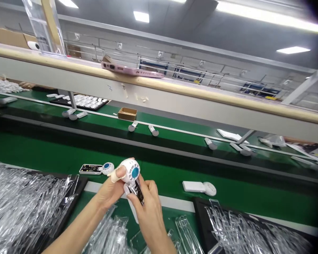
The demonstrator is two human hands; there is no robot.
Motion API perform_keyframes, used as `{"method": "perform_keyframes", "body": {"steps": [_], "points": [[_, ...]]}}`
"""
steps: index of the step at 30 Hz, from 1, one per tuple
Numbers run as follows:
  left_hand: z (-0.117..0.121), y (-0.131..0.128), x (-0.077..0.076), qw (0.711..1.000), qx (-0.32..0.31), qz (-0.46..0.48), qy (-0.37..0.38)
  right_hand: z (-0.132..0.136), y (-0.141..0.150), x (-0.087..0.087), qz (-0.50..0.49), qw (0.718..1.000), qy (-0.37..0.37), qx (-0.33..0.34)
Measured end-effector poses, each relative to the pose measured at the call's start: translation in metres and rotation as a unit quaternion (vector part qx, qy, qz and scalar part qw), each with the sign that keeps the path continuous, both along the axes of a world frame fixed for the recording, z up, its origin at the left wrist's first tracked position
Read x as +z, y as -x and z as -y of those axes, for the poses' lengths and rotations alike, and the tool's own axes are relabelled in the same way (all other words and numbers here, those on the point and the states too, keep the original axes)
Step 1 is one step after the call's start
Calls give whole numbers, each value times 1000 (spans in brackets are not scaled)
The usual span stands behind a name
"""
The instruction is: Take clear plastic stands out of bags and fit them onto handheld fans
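A white handheld device [127,170] with a round, vented head and a blue disc is held up between my two hands above the green bench. My left hand [112,188] grips its round head from the left, with a pale cover on the thumb. My right hand [149,199] pinches the open body below, where a dark circuit board shows. Just left of my hands, a similar device [91,169] lies with its board exposed. To the right lies a closed white device [198,187]. Clear plastic strips [108,233] lie beneath my hands.
Black trays [197,211] heaped with clear plastic strips [23,208] stand at both sides. Several white devices lie along the dark conveyor lane [175,144]. Beyond are a small cardboard box [127,113] and an overhead shelf carrying a pink phone [132,70].
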State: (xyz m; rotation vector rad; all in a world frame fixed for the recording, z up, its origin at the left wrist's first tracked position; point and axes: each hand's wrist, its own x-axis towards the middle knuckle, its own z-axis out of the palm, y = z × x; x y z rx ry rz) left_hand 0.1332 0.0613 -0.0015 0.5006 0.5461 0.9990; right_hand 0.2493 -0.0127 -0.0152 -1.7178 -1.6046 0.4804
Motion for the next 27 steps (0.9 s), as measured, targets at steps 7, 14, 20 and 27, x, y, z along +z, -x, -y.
{"method": "perform_keyframes", "body": {"steps": [7,14,20,27], "points": [[7,-11,7,1000,14,12,4,14,-3,-29,33,999,3,-32],[23,-22,-19,991,-13,-125,-48,24,-28,-23,-19,998,63,19],[32,-36,-30,958,49,-279,-35,9,-31,-40,-155,986,29,-49],[34,-53,-32,954,153,-250,-61,-36,-28,-63,-399,886,68,-225]]}}
